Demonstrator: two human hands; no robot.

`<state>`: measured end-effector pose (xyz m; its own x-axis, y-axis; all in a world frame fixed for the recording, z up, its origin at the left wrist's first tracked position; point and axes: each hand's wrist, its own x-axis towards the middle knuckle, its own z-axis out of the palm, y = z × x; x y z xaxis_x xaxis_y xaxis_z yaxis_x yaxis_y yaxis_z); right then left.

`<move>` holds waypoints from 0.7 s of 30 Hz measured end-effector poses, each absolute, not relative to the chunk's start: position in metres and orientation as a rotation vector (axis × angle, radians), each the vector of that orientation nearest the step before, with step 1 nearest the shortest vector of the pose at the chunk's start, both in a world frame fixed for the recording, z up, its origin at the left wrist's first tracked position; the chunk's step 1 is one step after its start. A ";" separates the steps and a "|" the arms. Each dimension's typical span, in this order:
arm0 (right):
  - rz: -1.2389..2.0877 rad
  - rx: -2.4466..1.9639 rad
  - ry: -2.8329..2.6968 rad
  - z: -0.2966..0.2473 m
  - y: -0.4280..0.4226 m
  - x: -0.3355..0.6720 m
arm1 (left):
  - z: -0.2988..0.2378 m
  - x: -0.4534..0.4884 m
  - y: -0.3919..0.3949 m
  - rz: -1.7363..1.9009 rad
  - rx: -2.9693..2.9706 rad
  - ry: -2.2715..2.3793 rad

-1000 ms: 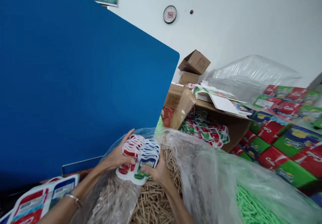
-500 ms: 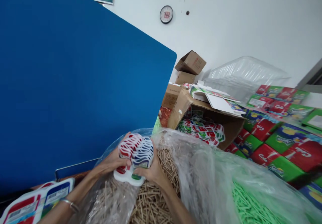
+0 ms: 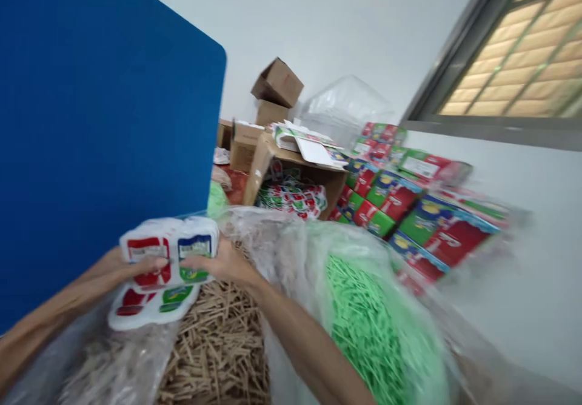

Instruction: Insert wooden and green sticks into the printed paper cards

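Note:
Between my two hands is a stack of white die-cut cards (image 3: 170,259) printed with red and blue-green can shapes. The printed face of the front card is turned toward me. Below it juts the lower part of a card (image 3: 152,308) with the same red and green shapes. My left hand (image 3: 120,268) is closed on the stack's left side, its thumb across the red print. Gripping the right side is my right hand (image 3: 222,262), thumb over the green print. Most fingers of both hands are hidden behind the cards. Under the stack lie brown shredded strips (image 3: 218,344) in a clear plastic bag.
Green shredded strips (image 3: 364,326) fill another clear bag to the right. Behind the bags, an open cardboard box (image 3: 334,190) lies on its side with printed cutouts inside. Several red and green printed cartons (image 3: 400,193) are stacked at right. A blue panel (image 3: 113,120) stands at left.
The view has swung right, bringing a window into sight. The stack has gone from fanned, wavy edges to a squared bundle with its printed face showing. Both hands still hold it.

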<state>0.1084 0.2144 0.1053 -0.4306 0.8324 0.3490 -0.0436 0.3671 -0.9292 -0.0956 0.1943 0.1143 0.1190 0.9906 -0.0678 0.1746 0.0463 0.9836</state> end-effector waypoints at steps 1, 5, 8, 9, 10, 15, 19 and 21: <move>1.233 -0.697 -1.731 0.119 0.215 0.123 | 0.126 -0.083 0.194 0.969 1.314 1.260; 1.224 -0.746 -1.847 0.180 0.190 0.210 | 0.176 -0.008 0.177 0.788 1.399 1.103; 1.131 -0.990 -1.875 0.218 0.131 0.295 | 0.195 0.069 0.152 0.790 1.580 0.809; 1.073 -1.090 -1.850 0.227 0.105 0.324 | 0.197 0.098 0.141 0.770 1.590 0.679; 1.023 -1.207 -1.799 0.235 0.077 0.352 | 0.197 0.128 0.129 0.762 1.600 0.547; 0.971 -1.743 -1.299 0.253 -0.077 0.472 | 0.191 0.271 0.051 0.491 1.708 0.133; 0.918 -1.939 -0.917 0.252 -0.185 0.545 | 0.197 0.364 -0.023 0.211 1.723 0.036; 0.896 -2.008 -0.770 0.247 -0.228 0.574 | 0.199 0.405 -0.058 0.140 1.711 0.017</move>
<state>0.5740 -0.2284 0.2474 0.5657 0.7600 -0.3200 0.2018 -0.5039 -0.8399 0.4046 -0.0583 0.1990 0.9922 0.0922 0.0835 -0.0695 -0.1459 0.9869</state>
